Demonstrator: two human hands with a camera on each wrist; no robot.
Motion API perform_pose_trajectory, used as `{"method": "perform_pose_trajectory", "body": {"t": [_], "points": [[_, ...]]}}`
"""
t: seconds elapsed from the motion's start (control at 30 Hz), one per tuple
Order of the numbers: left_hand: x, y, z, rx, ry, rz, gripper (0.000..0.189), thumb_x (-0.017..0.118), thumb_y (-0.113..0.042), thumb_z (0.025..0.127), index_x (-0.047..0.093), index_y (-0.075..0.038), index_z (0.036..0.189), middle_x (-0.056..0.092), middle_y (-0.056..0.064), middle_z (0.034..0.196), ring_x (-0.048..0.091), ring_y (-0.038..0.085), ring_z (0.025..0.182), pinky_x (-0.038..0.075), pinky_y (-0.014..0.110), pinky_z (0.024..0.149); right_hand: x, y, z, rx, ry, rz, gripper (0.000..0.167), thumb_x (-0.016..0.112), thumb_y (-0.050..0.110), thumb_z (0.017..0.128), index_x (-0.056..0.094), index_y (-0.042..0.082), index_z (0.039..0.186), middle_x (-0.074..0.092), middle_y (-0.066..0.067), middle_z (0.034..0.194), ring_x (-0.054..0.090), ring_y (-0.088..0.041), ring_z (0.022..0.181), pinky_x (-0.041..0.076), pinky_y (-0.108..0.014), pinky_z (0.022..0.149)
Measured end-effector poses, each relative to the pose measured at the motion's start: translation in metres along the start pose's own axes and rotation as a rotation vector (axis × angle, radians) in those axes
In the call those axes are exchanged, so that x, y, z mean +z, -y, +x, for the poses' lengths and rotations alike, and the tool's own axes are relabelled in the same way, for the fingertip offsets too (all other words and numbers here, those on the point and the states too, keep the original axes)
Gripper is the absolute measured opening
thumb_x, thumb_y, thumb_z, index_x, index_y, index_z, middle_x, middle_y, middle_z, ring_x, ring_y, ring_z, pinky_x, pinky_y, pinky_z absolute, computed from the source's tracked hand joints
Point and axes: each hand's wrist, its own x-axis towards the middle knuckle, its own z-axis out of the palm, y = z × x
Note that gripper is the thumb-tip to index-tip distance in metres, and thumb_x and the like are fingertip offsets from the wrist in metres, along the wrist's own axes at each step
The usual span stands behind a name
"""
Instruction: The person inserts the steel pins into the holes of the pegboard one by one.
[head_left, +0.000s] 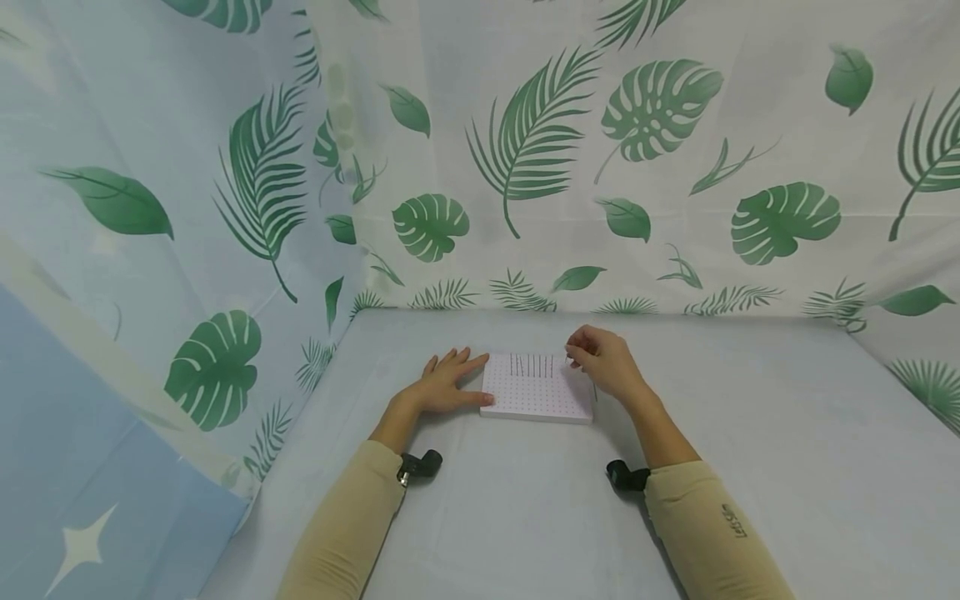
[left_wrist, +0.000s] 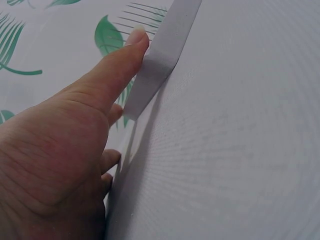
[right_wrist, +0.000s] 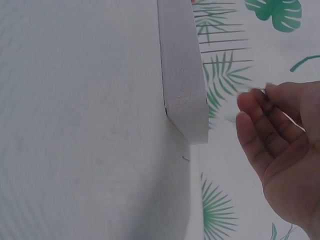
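Note:
A white board [head_left: 536, 400] dotted with rows of small holes lies flat on the table. Toward its back edge, several thin dark pins [head_left: 531, 367] stand upright in a row. My left hand [head_left: 442, 387] spreads along the board's left side, thumb on the front left part and index fingertip at the back left corner. Above the back right corner, my right hand [head_left: 606, 360] pinches a thin dark pin [right_wrist: 260, 90] between thumb and fingertips; most of it is hidden by the fingers.
A thin dark piece [head_left: 596, 392] shows just beside the board's right edge. White cloth covers the table [head_left: 510, 508]. Leaf-patterned curtains [head_left: 540, 250] hang behind and on the left. Each wrist wears a small black camera [head_left: 626, 477].

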Motion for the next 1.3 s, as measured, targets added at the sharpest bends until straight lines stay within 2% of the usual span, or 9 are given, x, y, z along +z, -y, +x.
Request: {"method": "perform_pose_trajectory", "body": {"t": [0.33,0.57,0.87,1.3], "points": [[0.002,0.000,0.001,0.008,0.000,-0.005,0.091,0.067,-0.069,0.089,0.032,-0.031,0.165,0.018,0.014,0.174,0.006,0.039,0.163,-0.002,0.063,0.129,0.004,-0.002,0.000,-0.038,0.013,0.001,0.006,0.069,0.013,0.100,0.070,0.007,0.100,0.073,-0.010,0.089,0.067,-0.023,0.079,0.056,-0.027,0.066],[0.003,-0.001,0.000,0.002,0.004,-0.004,0.092,0.067,-0.069,0.089,0.032,-0.030,0.165,0.017,0.014,0.174,0.006,0.039,0.163,-0.002,0.063,0.129,0.007,-0.004,-0.001,-0.011,0.074,-0.022,0.003,0.070,0.011,0.098,0.070,0.010,0.101,0.076,-0.008,0.092,0.069,-0.020,0.081,0.056,-0.029,0.069],[0.004,0.000,0.001,-0.002,0.007,-0.009,0.092,0.067,-0.070,0.089,0.032,-0.031,0.165,0.017,0.013,0.174,0.006,0.039,0.163,-0.002,0.063,0.129,0.012,-0.004,0.001,-0.056,0.115,-0.113,0.004,0.073,0.007,0.095,0.069,0.009,0.095,0.072,-0.005,0.087,0.062,-0.021,0.084,0.052,-0.034,0.076],[0.000,-0.001,0.000,0.003,0.007,-0.004,0.092,0.066,-0.070,0.089,0.031,-0.030,0.165,0.017,0.014,0.174,0.006,0.040,0.163,-0.002,0.063,0.129,0.017,-0.006,0.000,-0.052,0.131,-0.196,0.002,0.070,0.009,0.097,0.071,0.008,0.096,0.069,-0.004,0.088,0.057,-0.021,0.080,0.047,-0.033,0.073]]}}
